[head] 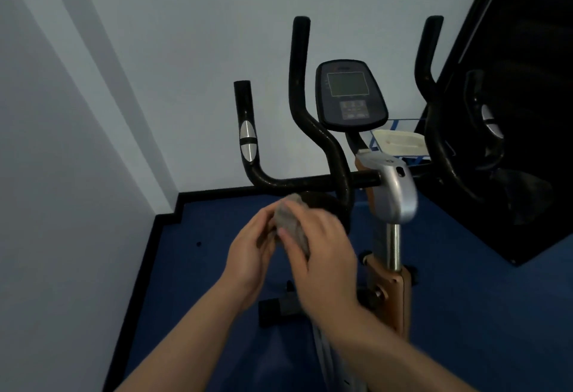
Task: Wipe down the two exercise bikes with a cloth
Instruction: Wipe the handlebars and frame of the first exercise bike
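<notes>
Blue floor (217, 252), pale walls (155, 35), possibly matted.

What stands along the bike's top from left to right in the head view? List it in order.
Short handle with the silver sensor pad → tall curved left handlebar → console → tall right handlebar. Below them, both hands hold the grey cloth.

Pale walls (186, 35), blue floor (217, 236), black skirting (217, 192), dim light
</notes>
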### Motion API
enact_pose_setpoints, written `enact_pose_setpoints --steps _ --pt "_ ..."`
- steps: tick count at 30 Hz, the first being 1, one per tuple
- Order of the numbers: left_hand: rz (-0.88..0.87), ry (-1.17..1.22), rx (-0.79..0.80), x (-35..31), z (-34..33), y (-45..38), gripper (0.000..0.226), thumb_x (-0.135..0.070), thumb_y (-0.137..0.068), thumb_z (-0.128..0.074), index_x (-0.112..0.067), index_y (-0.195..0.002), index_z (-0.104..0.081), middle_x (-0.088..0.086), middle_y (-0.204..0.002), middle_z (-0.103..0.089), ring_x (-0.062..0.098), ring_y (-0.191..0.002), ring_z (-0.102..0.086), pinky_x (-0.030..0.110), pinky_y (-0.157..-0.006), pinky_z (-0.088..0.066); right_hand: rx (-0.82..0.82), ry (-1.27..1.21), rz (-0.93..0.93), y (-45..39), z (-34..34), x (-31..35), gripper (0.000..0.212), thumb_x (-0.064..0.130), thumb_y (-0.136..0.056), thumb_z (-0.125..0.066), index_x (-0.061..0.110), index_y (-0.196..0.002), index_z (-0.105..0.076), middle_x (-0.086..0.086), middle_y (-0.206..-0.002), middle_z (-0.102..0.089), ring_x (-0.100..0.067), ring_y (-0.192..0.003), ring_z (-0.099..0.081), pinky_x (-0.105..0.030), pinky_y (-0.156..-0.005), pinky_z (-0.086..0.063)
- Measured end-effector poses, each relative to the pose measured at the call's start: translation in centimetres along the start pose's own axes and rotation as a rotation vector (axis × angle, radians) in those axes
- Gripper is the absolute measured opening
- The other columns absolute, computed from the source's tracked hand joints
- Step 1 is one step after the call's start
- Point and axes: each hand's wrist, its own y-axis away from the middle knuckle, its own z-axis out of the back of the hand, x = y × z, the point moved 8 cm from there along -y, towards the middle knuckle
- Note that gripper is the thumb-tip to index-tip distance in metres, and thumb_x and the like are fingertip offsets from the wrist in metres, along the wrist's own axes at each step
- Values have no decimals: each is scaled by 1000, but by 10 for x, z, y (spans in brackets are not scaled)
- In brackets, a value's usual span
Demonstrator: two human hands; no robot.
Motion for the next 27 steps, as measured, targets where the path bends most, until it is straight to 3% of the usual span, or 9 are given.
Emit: enact_pose_setpoints --steps 2,6,12,14,17,19,22,24,27 --pt "21 -20 38 -1 2 1 43 -31 -104 -30 -16 -126 -63 5 -124 -68 19 -121 -60 35 -103 -45 31 -19 8 19 -3 4 42 34 -95 -46 29 -136 -52 8 -113 -57 -8 -104 -49 -22 -78 -47" --pt "56 -67 73 -3 4 0 44 -33 -105 -28 -16 -130 -61 0 -132 -63 13 -128 -54 39 -114 -35 -40 9 -27 -7 3 -8 42 12 -92 -61 23 -133 -58 3 -110 -58 -14 -105 -51 -31 -73 -52" --pt "-22 -241 148 -18 2 -2 41 -38 -100 -33 -27 -127 -61 -10 -125 -67 5 -120 -58 26 -102 -45 -47 -133 -159 34 2 -14 49 13 -93 -60 42 -132 -52 19 -118 -51 -4 -111 -49 -22 -89 -46" --pt "-81 -309 136 -26 -2 -6 38 -38 -99 -35 -29 -127 -60 -12 -126 -65 3 -120 -57 25 -103 -42 -205 -235 -293 41 25 -32 41 20 -95 -59 45 -127 -55 22 -116 -52 -2 -112 -53 -19 -91 -48" --pt "-117 -391 176 -29 -15 -13 36 -38 -98 -38 -34 -128 -58 -19 -127 -62 -7 -119 -53 12 -98 -41 -492 -439 -448 46 51 -47 33 34 -93 -55 48 -123 -56 26 -117 -55 5 -113 -54 -11 -88 -47" --pt "-120 -441 201 -24 -21 -14 36 -32 -102 -38 -35 -135 -52 -21 -130 -57 -14 -117 -50 2 -91 -39 -601 -520 -474 45 55 -48 31 28 -96 -56 43 -123 -57 20 -119 -59 2 -112 -57 -11 -86 -48" --pt "-139 -490 219 -19 -23 -14 40 -27 -104 -36 -32 -143 -43 -21 -135 -51 -15 -121 -46 1 -92 -37 -807 -466 -494 47 70 -51 31 23 -99 -54 36 -128 -55 13 -122 -55 -1 -113 -56 -10 -87 -47" --pt "-143 -499 231 -18 -22 -14 41 -28 -104 -36 -32 -144 -42 -23 -136 -49 -16 -122 -44 0 -93 -36 -803 -435 -528 48 65 -55 32 21 -100 -53 38 -127 -52 14 -123 -52 1 -114 -54 -15 -90 -47" --pt "-163 -523 244 -18 -21 -15 40 -27 -104 -35 -35 -143 -41 -28 -134 -47 -21 -118 -43 -3 -89 -34 -634 -540 -630 46 21 -51 34 24 -100 -51 41 -129 -49 20 -125 -52 4 -116 -52 -22 -98 -47"
